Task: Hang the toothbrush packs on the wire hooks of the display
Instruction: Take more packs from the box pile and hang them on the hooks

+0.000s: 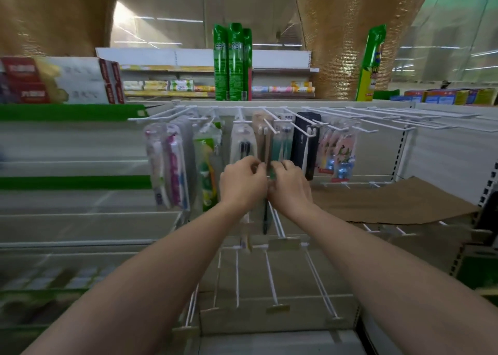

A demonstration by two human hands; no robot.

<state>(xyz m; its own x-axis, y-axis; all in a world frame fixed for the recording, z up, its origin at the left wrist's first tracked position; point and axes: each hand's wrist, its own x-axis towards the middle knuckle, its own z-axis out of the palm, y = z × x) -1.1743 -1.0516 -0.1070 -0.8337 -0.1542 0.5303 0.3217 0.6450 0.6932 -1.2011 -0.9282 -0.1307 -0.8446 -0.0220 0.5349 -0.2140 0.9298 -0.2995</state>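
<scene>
Both hands [268, 185] pinch a toothbrush pack [265, 144] between them.

Two hands [266, 185], three tall green packs [233, 61] on top.

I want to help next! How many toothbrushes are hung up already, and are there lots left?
Several packs already hang on the top row, like the black pack and pink packs. The left hand and right hand both hold a brown pack. The lower hooks and right-side hooks look bare.
</scene>
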